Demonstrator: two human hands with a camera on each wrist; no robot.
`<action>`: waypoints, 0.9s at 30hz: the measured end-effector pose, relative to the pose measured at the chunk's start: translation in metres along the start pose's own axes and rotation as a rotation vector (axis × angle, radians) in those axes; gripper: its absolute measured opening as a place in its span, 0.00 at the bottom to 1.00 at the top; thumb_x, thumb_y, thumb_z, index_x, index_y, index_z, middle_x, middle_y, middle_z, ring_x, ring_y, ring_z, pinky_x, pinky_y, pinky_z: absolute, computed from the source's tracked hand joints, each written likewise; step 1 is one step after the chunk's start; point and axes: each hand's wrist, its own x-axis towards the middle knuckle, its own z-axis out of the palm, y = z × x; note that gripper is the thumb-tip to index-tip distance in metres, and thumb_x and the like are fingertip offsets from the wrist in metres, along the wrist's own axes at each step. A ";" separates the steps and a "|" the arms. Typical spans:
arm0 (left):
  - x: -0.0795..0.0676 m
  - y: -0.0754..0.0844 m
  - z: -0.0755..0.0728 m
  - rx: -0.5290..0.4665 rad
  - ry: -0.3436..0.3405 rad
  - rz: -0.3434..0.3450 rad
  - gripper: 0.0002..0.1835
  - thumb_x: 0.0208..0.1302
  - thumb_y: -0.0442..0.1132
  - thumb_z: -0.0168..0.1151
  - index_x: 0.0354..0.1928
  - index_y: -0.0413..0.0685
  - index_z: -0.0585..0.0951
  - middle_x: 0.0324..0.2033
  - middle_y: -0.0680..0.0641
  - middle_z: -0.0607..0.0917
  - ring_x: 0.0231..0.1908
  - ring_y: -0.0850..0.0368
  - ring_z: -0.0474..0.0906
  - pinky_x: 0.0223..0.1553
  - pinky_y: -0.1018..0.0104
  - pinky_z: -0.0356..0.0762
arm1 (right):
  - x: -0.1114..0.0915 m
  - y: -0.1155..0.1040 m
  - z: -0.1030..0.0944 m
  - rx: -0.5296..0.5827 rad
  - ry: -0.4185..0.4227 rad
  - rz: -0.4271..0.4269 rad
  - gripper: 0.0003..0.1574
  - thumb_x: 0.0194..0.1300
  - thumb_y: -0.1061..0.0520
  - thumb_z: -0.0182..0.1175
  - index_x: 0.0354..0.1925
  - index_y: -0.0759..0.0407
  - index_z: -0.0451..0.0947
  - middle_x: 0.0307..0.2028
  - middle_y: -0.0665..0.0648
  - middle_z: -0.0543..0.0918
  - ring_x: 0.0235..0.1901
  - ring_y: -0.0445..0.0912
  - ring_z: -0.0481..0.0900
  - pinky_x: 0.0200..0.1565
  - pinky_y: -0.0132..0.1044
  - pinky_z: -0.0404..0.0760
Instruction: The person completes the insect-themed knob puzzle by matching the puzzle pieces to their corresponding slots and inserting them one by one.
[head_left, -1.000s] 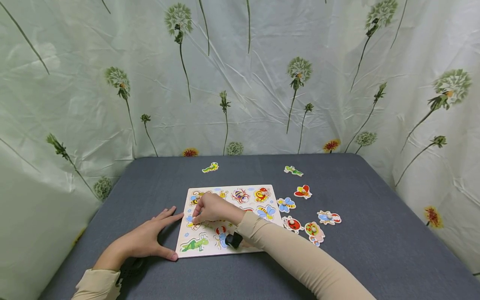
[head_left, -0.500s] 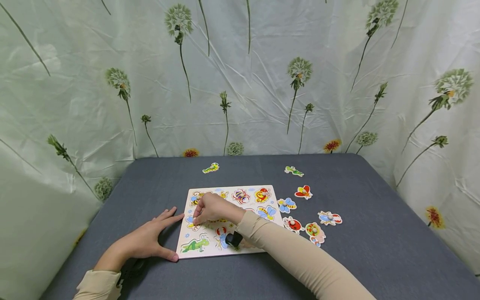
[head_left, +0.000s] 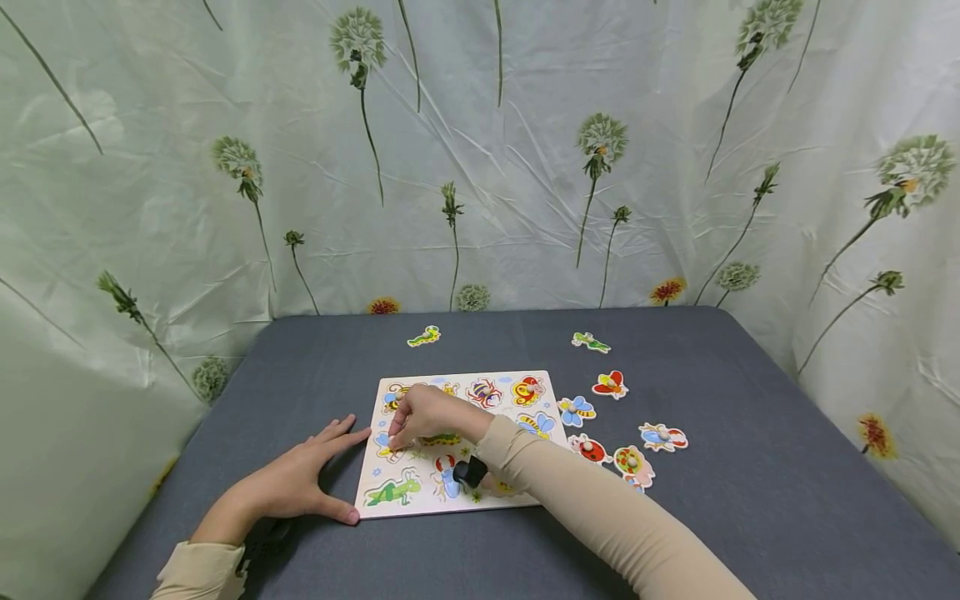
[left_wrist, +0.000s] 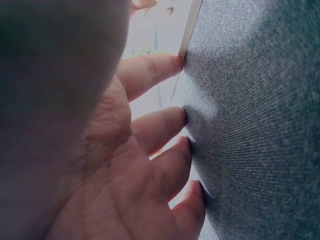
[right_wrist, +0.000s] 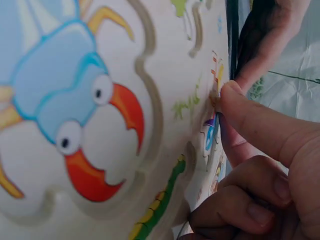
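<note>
A wooden peg puzzle board with printed insects lies on the table. My right hand is over its left part, thumb and forefinger pinching the small knob of an insect puzzle piece. In the right wrist view that piece lies at the board's surface; whether it sits fully in a recess I cannot tell. My left hand rests with spread fingers at the board's left side, thumb at the near corner and forefinger at the edge. A bee piece is on the board's far left corner.
Right of the board lie loose pieces: a blue-winged bee, a ladybird, a round piece, a beetle and a red-winged insect. Behind are a caterpillar and a grasshopper. A curtain hangs beyond.
</note>
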 end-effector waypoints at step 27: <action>0.003 -0.002 0.001 -0.029 -0.022 -0.060 0.64 0.45 0.62 0.88 0.84 0.58 0.64 0.85 0.32 0.54 0.82 0.20 0.47 0.72 0.15 0.53 | 0.028 0.035 -0.061 0.157 0.160 -0.029 0.09 0.74 0.50 0.70 0.45 0.52 0.91 0.65 0.57 0.84 0.52 0.45 0.80 0.45 0.37 0.74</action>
